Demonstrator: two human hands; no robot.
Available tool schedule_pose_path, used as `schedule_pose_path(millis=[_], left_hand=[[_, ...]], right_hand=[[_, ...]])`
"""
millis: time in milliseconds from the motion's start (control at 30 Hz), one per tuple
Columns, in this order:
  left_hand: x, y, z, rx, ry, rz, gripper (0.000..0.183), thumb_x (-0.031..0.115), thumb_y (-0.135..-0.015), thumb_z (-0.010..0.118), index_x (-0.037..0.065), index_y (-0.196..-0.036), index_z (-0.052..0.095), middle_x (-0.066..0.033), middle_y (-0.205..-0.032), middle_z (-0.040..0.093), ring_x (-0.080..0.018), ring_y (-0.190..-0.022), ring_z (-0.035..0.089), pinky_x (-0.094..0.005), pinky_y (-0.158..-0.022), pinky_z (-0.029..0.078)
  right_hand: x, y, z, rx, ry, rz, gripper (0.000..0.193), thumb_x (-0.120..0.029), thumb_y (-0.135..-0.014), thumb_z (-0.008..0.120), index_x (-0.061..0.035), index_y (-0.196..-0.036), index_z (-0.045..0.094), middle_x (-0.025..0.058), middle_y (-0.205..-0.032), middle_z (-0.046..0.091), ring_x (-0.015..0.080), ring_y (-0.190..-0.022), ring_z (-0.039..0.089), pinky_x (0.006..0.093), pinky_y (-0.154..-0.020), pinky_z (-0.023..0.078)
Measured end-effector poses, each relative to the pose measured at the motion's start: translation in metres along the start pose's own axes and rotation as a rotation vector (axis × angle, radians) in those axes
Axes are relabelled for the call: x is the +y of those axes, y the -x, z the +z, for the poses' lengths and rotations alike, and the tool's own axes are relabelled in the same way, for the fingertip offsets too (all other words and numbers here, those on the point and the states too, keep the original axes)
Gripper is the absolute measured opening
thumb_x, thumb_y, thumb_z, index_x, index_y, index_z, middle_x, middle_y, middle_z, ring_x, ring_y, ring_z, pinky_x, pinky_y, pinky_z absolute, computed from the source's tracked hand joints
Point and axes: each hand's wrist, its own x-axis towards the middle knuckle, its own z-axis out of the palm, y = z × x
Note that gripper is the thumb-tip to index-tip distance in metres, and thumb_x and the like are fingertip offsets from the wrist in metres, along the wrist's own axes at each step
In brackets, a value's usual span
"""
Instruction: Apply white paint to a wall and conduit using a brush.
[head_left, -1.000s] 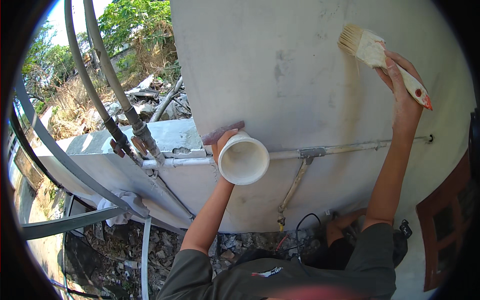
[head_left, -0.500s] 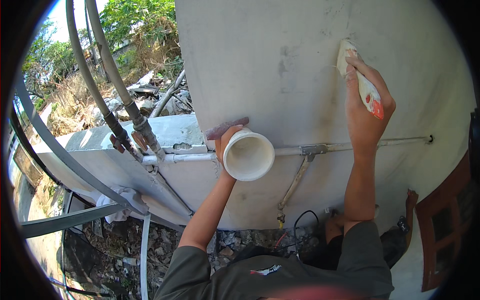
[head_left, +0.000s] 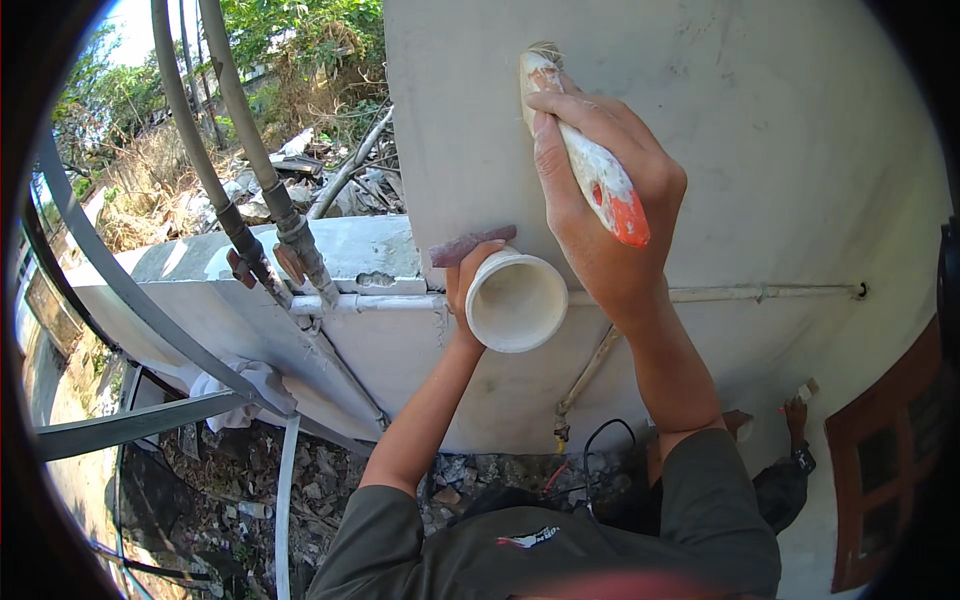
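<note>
My right hand (head_left: 630, 180) is closed round a paintbrush (head_left: 590, 165) whose handle is smeared white and ends in red. Its bristles touch or nearly touch the grey-white wall (head_left: 760, 130), left of the wall's middle. Lower down, my left hand (head_left: 468, 285) grips a white round tub (head_left: 517, 302), its mouth turned toward me. Pale residue coats the inside; how much paint it holds I cannot tell. A dull reddish-brown strip (head_left: 474, 246) sticks out by my left fingers, along the tub's far side.
A pale pipe (head_left: 740, 294) runs across the wall behind my hands. Thick upright pipes (head_left: 235, 110) and metal bars (head_left: 140, 432) stand at left. Rubble (head_left: 250, 510) lies below. Another person's hand (head_left: 796, 415) is low at right, by a brown window frame (head_left: 850, 530).
My right hand has moved left and slightly up with the paintbrush, closer to the tub. The tub has shifted slightly right in view. The other person's hand shows a small pale thing by it.
</note>
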Motion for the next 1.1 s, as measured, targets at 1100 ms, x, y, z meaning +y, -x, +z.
schedule_pose_path(millis=[1100], left_hand=[[0.014,-0.017,-0.007,-0.036,-0.050,0.083,0.039,0.009,-0.070,0.081,-0.002,-0.104,0.066,-0.0119,-0.107,0.066,-0.0327,-0.095,0.062,-0.0418,-0.080,0.052]], right_hand=[[0.038,-0.001,0.008,-0.139,-0.559,0.359,0.013,-0.007,-0.092,0.069,-0.0019,-0.103,0.074,0.0084,-0.102,0.074,0.0112,-0.088,0.068,0.0242,-0.076,0.054]])
